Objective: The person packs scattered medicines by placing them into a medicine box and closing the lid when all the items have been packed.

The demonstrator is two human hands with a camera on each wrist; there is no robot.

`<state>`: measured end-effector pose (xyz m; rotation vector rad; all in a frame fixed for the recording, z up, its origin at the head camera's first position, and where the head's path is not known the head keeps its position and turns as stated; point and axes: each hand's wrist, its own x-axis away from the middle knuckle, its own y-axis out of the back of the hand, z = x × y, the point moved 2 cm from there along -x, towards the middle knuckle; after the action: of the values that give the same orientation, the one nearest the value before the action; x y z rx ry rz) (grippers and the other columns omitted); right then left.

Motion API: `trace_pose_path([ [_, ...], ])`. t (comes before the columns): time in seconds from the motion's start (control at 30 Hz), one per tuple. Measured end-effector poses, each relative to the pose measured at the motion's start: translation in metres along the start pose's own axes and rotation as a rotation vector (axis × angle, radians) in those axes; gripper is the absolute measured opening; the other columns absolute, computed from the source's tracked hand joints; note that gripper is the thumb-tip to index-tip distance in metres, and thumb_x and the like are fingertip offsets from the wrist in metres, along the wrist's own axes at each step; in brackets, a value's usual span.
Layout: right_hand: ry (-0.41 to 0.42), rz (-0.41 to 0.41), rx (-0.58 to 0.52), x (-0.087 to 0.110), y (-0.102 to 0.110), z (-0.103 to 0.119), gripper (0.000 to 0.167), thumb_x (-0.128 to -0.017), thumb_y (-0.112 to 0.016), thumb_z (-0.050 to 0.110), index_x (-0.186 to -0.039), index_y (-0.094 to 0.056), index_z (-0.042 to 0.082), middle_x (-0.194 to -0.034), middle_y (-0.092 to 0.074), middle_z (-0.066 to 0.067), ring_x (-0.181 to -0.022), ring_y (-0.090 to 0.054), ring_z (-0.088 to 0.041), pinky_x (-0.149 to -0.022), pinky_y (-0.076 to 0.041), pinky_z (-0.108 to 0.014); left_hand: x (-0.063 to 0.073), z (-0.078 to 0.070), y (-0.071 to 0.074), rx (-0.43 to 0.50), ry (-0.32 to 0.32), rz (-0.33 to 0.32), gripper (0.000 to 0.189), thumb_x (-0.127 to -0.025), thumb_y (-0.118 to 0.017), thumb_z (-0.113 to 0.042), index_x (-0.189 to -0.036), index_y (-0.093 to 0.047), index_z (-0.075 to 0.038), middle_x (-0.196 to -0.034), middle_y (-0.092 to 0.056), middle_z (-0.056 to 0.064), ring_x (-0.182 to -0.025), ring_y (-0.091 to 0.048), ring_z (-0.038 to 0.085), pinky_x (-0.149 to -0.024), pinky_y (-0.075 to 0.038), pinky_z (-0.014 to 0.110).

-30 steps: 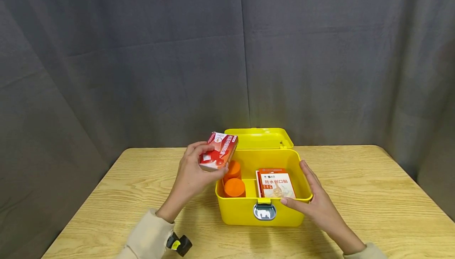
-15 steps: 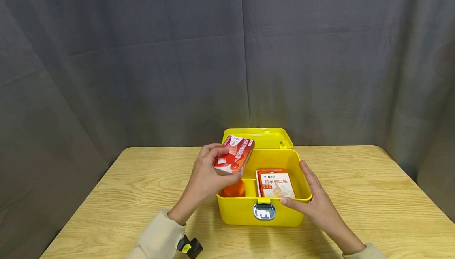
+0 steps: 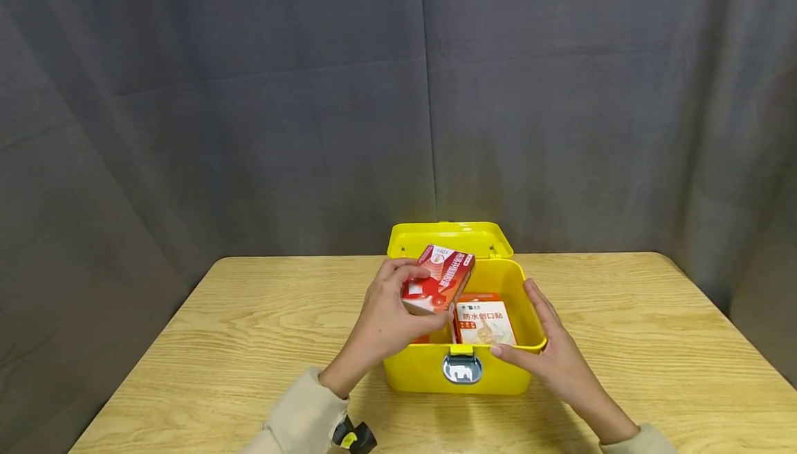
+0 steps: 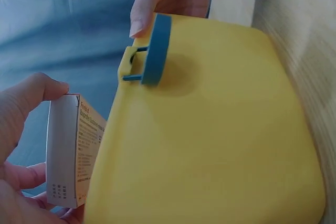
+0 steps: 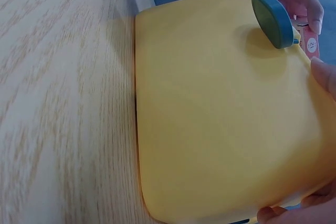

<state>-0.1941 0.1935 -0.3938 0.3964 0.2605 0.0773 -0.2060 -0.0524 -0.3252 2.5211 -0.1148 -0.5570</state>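
Note:
My left hand [image 3: 385,312] grips a red and white medicine box [image 3: 441,277] between thumb and fingers. The medicine box is tilted above the left part of an open yellow first-aid case [image 3: 405,371]. In the left wrist view, the printed side of the medicine box [image 4: 89,145] shows beyond the case's rim. My right hand [image 3: 563,360] holds the case's front right corner, thumb at the front rim and fingers along the right wall. Inside the case, a white adhesive bandage box [image 3: 484,322] leans on the right. An orange lid [image 3: 420,339] is mostly hidden behind my left hand.
The yellow lid [image 3: 451,232] is swung back behind the case. A metal latch [image 3: 462,369] hangs on the front wall. The case stands on a wooden table [image 3: 249,329], with a grey curtain [image 3: 311,129] behind it.
My left hand has carried the medicine box rightward, from the case's left edge to over its inside, covering most of the orange lids. My right hand has stayed at the corner.

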Motion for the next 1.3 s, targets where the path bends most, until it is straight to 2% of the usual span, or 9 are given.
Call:
trace_pose_path([
  [0.23, 0.009, -0.003, 0.011, 0.0, 0.0, 0.001, 0.107, -0.078, -0.083, 0.026, -0.157, -0.01, 0.022, -0.161, -0.007, -0.009, -0.143, -0.007, -0.041, -0.104, -0.011, -0.072, 0.0, 0.001, -0.009, -0.005, 0.03, 0.032, 0.053, -0.073, -0.085, -0.027, -0.118, -0.063, -0.006, -0.134, -0.046, 0.004, -0.115, -0.045, 0.026, -0.084, -0.053, 0.028],
  [0.57, 0.021, -0.009, 0.015, 0.0, 0.001, 0.002, 0.107, -0.078, -0.083, 0.025, -0.157, -0.011, 0.016, -0.161, -0.008, -0.01, -0.143, -0.008, -0.041, -0.106, -0.011, -0.071, -0.002, -0.003, -0.025, -0.016, 0.074, 0.077, 0.056, -0.072, -0.085, -0.032, -0.118, -0.063, -0.008, -0.131, -0.046, 0.004, -0.114, -0.045, 0.025, -0.085, -0.053, 0.031],
  [0.8, 0.026, -0.01, 0.013, 0.001, 0.0, 0.0, 0.107, -0.077, -0.083, 0.025, -0.157, -0.013, 0.016, -0.161, -0.009, -0.01, -0.143, -0.009, -0.042, -0.105, -0.011, -0.071, -0.003, -0.005, -0.036, -0.05, 0.123, 0.122, 0.057, -0.072, -0.085, -0.035, -0.119, -0.063, -0.012, -0.124, -0.048, 0.002, -0.108, -0.046, 0.022, -0.081, -0.053, 0.026],
  [1.1, 0.008, 0.0, 0.013, 0.001, 0.001, 0.001, 0.106, -0.079, -0.082, 0.026, -0.157, -0.01, 0.022, -0.161, -0.007, -0.008, -0.143, -0.008, -0.042, -0.104, -0.012, -0.073, -0.008, -0.01, -0.042, -0.108, 0.149, 0.162, 0.063, -0.07, -0.085, -0.042, -0.119, -0.063, -0.008, -0.113, -0.05, 0.0, -0.098, -0.048, 0.018, -0.078, -0.051, 0.028],
  [1.3, 0.018, 0.005, -0.001, 0.001, 0.0, 0.001, 0.107, -0.079, -0.082, 0.024, -0.157, -0.01, 0.019, -0.161, -0.006, -0.008, -0.143, -0.007, -0.041, -0.104, -0.011, -0.072, -0.011, -0.008, -0.046, -0.137, 0.17, 0.174, 0.066, -0.068, -0.086, -0.042, -0.117, -0.064, -0.004, -0.105, -0.051, -0.001, -0.093, -0.048, 0.017, -0.074, -0.048, 0.027],
])
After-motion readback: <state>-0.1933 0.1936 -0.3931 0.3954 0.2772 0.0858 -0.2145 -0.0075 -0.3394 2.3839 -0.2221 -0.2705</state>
